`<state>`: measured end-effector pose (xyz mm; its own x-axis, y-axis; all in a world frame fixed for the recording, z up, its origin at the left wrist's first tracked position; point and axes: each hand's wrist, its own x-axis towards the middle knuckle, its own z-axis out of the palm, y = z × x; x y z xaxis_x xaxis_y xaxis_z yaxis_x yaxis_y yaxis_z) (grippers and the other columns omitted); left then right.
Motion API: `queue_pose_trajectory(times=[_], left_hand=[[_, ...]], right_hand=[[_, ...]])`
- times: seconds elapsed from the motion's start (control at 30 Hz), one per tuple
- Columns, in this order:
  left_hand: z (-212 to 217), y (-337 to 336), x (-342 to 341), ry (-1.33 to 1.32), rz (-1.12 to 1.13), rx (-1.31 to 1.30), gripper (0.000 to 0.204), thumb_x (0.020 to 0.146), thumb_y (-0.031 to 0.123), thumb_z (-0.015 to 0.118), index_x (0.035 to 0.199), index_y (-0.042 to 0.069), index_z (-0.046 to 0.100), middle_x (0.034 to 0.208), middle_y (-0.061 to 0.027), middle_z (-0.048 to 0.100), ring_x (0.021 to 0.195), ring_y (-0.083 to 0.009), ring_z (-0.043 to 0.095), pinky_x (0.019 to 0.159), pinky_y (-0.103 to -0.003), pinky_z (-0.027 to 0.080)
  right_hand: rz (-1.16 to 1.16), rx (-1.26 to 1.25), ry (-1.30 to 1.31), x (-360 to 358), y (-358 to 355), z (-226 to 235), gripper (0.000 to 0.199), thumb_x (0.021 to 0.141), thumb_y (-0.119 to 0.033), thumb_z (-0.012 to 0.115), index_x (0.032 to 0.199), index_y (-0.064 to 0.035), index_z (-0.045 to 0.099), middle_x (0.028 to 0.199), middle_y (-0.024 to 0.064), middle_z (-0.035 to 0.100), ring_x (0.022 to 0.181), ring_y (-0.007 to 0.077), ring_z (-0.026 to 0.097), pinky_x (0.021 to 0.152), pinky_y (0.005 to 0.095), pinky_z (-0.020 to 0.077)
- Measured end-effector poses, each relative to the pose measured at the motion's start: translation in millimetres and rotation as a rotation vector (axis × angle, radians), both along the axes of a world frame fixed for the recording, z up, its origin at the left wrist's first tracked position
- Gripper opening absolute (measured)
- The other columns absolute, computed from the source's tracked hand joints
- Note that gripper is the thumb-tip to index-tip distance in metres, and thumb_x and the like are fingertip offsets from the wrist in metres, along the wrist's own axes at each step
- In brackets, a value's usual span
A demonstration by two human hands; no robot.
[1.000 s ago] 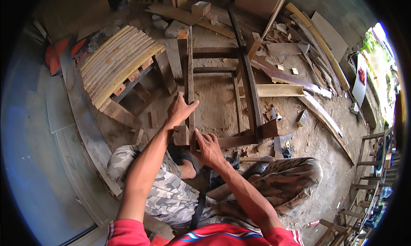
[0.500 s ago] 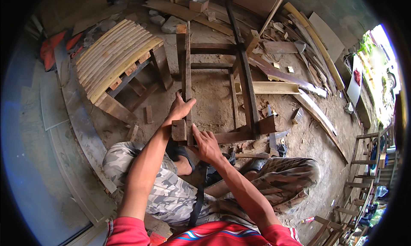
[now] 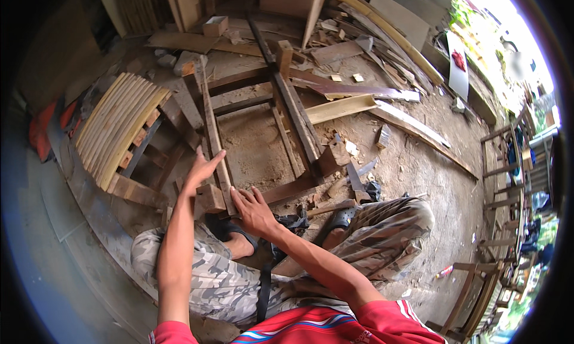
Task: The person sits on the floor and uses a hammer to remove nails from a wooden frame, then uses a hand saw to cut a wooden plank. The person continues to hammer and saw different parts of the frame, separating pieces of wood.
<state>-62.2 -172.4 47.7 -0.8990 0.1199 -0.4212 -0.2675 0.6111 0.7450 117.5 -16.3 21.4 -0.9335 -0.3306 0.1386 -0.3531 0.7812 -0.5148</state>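
Observation:
A dark wooden frame (image 3: 287, 190) with several crossbars, like a stool or bench frame, lies on the dusty floor before my knees. Along its left side runs a long narrow wooden strip (image 3: 210, 119). My left hand (image 3: 203, 169) grips this strip partway along, its thumb laid across the top and its fingers on the outer side, partly hidden. At the strip's near end, my right hand (image 3: 256, 214) holds the corner with its fingers against the inner side; the thumb is mostly hidden. A square wooden block end (image 3: 210, 198) juts out left of that corner.
A slatted wooden seat on legs (image 3: 119, 128) stands to the left. Beyond the frame's right side lie a pale wooden channel (image 3: 341, 109), long planks (image 3: 412, 130) and offcuts. A hammer-like tool with a wooden handle (image 3: 332, 207) rests near my right foot. Wooden frames (image 3: 502, 188) line the right side.
My view has turned, so the frame now appears farther left and slanted. Both hands stay on the strip near the close corner, with the left still above the right.

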Motion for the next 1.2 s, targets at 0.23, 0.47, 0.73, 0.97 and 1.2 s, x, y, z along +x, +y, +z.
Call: queue_pose_trajectory(times=[0.23,0.47,0.73,0.97,1.2], left_hand=[[75.2,-14.6,-13.1,0.086,-0.038,-0.051,0.097,0.086,0.050,0.073,0.152,-0.002,0.026,0.151,-0.0324,0.034,0.138,-0.0388,0.041,0.111,-0.042,0.037],[172.1,59.3,38.1,0.414,-0.269,-0.148,0.078,0.087,0.046,0.070,0.143,-0.001,0.044,0.141,-0.0278,0.051,0.134,-0.0375,0.048,0.111,-0.040,0.037],[126.2,180.9,-17.9,0.321,-0.193,0.033,0.061,0.095,0.038,0.060,0.140,-0.002,0.048,0.137,-0.0237,0.056,0.127,-0.0333,0.055,0.105,-0.040,0.043],[2.7,234.0,-103.3,-0.223,0.485,0.616,0.057,0.098,0.047,0.047,0.139,0.008,0.048,0.137,-0.0078,0.056,0.125,-0.0192,0.053,0.099,-0.045,0.043],[-240.0,196.4,-104.2,-0.217,-0.187,-0.163,0.072,0.093,0.054,0.052,0.141,0.001,0.047,0.127,-0.0237,0.062,0.119,-0.0344,0.060,0.097,-0.046,0.047]], right_hand=[[0.001,-0.042,0.017,9.5,-1.1,0.6,0.095,0.078,-0.031,0.075,0.150,0.0048,0.025,0.147,0.0171,0.044,0.139,0.0323,0.038,0.119,0.0520,0.0211],[0.054,-0.128,-0.008,5.4,18.0,18.5,0.089,0.080,-0.034,0.074,0.148,0.0040,0.032,0.147,0.0171,0.045,0.137,0.0312,0.041,0.116,0.0479,0.0272],[0.221,0.023,-0.297,-59.5,152.1,159.4,0.032,0.086,-0.028,0.063,0.101,-0.0010,0.072,0.089,0.0178,0.072,0.089,0.0284,0.070,0.083,0.0417,0.0554],[-0.441,-0.518,-0.510,-141.5,334.5,130.8,0.034,0.093,-0.029,0.061,0.110,0.0003,0.067,0.083,0.0142,0.070,0.076,0.0186,0.069,0.066,0.0357,0.0563],[-0.818,-0.606,-0.737,-223.7,429.6,-81.2,0.036,0.092,-0.028,0.063,0.114,0.0006,0.066,0.087,0.0110,0.070,0.073,0.0221,0.069,0.064,0.0346,0.0589]])
